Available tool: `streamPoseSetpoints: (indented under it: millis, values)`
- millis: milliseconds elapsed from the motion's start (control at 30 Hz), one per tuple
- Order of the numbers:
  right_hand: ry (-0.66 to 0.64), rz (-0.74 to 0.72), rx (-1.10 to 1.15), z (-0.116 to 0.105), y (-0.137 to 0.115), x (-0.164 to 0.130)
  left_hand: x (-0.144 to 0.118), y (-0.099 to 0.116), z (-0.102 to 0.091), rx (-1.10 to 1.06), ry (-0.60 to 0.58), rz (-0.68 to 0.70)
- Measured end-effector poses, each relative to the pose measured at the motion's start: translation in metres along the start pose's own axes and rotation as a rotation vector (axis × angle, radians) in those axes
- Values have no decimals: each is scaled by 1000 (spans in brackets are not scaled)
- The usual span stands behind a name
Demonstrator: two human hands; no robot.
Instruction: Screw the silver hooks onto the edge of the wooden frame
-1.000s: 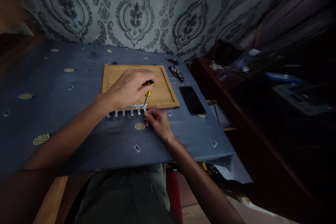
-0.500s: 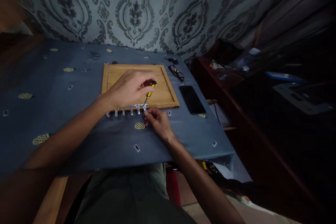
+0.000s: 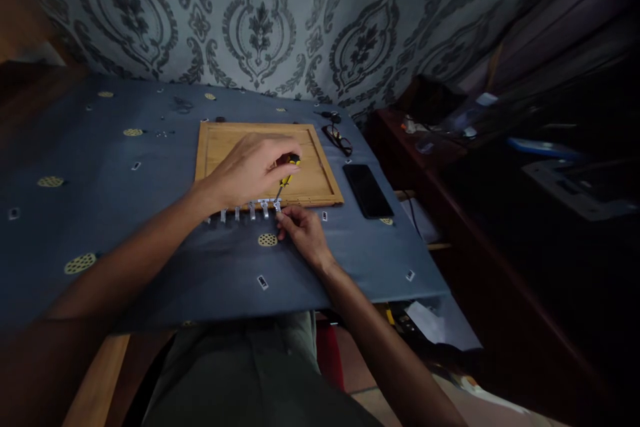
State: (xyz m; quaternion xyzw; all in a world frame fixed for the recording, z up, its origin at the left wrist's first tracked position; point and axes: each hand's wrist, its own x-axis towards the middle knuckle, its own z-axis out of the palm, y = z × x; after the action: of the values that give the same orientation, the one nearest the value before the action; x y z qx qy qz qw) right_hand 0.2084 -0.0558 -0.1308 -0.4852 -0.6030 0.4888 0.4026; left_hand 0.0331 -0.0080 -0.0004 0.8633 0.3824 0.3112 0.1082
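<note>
Roughly, per item:
left hand (image 3: 253, 170): fingers curled tight round a small screwdriver (image 3: 285, 179), yellow-and-black handle poking out past the fingertips on the right side.
screwdriver axis: tilted, handle up and far-right, tip down and near-left, landing at the rightmost metal bracket (image 3: 277, 206).
right hand (image 3: 303, 232): fingertips pinched together on that same bracket from the near-right side, palm resting on the blue tablecloth (image 3: 125, 227).
brackets: row of small silver pieces (image 3: 243, 213) lined along the near edge of the wooden frame (image 3: 320, 177); rightmost one is the one being worked.
key relation: bracket sits just below and near of the left hand's grip, touching the right fingertips; driver tip meets it from above. Right hand is the nearer one to the bracket; left hand is apart from it, linked only by the shaft.
screw: too small and dim to see; cannot tell if the tip is seated.
frame: flat on the cloth, centre of table, long side running left-right.
right of frame: black phone (image 3: 367, 190), face up; glasses (image 3: 339, 139) further back.
far: patterned wallpaper (image 3: 260, 20).
lighting: dim, right side of scene mostly dark.
</note>
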Motion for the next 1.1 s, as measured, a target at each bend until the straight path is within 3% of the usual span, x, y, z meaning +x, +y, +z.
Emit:
streamPoseSetpoints:
  millis: [133, 333, 1100]
  values:
    - [1, -4, -6, 0, 1, 0, 0, -1, -2, -11, -28, -1]
    - [7, -13, -22, 0, 2, -1, 0, -2, 4, -2, 40, 19]
    - [5, 2, -5, 0, 0, -1, 0, -1, 4, 0, 1, 25]
